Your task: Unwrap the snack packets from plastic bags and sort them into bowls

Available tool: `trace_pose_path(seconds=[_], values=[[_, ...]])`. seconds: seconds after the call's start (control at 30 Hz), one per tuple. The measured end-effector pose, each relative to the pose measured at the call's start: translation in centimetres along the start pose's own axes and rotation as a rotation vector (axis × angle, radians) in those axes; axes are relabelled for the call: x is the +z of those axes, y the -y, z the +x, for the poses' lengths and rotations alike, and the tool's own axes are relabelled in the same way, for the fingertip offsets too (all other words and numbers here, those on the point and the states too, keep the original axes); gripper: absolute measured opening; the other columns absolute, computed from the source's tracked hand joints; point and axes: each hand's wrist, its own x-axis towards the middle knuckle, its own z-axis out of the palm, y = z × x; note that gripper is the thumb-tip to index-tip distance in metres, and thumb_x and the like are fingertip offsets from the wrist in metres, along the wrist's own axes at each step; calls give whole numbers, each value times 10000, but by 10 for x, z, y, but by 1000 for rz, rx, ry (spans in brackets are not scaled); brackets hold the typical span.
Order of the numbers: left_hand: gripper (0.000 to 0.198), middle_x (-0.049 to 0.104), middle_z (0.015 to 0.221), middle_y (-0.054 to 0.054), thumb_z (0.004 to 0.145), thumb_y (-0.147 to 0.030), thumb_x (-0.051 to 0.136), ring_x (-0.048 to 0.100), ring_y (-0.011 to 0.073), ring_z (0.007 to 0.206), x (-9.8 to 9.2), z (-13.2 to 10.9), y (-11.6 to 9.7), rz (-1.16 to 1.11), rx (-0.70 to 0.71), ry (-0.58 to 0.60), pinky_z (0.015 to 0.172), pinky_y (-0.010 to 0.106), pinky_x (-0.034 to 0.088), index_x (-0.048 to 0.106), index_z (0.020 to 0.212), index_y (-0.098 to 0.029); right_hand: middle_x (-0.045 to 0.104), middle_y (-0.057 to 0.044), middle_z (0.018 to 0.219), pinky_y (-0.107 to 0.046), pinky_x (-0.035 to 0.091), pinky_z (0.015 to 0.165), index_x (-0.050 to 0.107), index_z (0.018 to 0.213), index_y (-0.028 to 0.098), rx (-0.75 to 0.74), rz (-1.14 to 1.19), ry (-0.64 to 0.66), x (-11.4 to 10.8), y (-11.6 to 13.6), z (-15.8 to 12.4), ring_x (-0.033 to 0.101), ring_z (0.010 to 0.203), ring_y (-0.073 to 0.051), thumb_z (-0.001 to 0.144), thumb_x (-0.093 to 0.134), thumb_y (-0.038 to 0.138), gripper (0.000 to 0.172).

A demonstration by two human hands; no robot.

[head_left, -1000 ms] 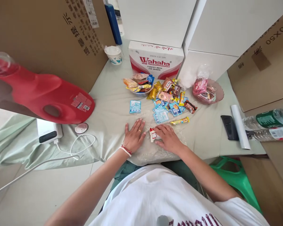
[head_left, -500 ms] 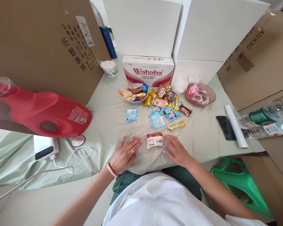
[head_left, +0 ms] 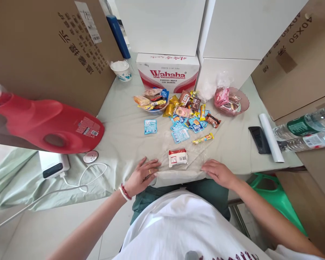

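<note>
A red-and-white snack packet (head_left: 178, 157) lies on a clear plastic sheet (head_left: 182, 174) at the table's near edge. My left hand (head_left: 144, 174) has its thumb and fingers closed on the sheet's near left corner. On the opposite side my right hand (head_left: 218, 172) pinches the near right corner, fingers bent together. Between them the sheet's near edge is raised in a straight fold. Neither hand touches the packet. Beyond it are a yellow snack stick (head_left: 203, 138), a blue sachet (head_left: 150, 126) and a pile of wrapped snacks (head_left: 184, 111).
Behind stand a bowl of snacks (head_left: 155, 107), a pink bowl (head_left: 245, 108), a paper cup (head_left: 121, 70) and a Wahaba-style water carton (head_left: 168, 74). A red jug (head_left: 54, 122) and power bank (head_left: 53, 165) are left; a phone (head_left: 259, 139), white roll (head_left: 271, 139) and bottles (head_left: 308, 124) right.
My hands have moved from beside the packet outward and nearer to me, closing on the plastic's near corners. The plastic's near edge has risen into a fold. The view has shifted slightly.
</note>
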Motion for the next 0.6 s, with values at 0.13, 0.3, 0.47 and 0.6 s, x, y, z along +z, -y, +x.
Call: trace_pose_path(seconds=[0.13,0.3,0.47,0.6], values=[[406,796,1107,76,1026,-407,383,679,229,1193,-15,30,0,-71,-121,-80,1157,458,438,749,940,-254,786,-82,1027,-374,595,862,758,1181,206,156,49,34,-31,-7,36,726,919,-215,1046,467,294,333],[311,738,910,114,940,-433,502,648,324,1035,-14,71,3,180,-473,-255,913,472,516,685,786,-234,767,-74,1024,-336,553,804,767,1090,220,446,-286,96,-57,-7,85,699,945,-246,1013,502,248,277],[471,663,1272,177,895,-431,595,598,369,1204,5,93,-6,226,-559,-419,966,500,506,630,1291,-178,679,-145,1323,-404,507,1013,631,1421,195,294,-481,8,-58,6,147,543,1301,-313,966,600,220,457],[622,651,1285,199,896,-420,606,611,374,1213,10,103,-11,210,-601,-440,990,505,506,514,1441,-133,614,-191,1449,-437,373,1185,375,1619,95,265,-390,110,-34,8,197,417,1454,-321,913,717,260,802]])
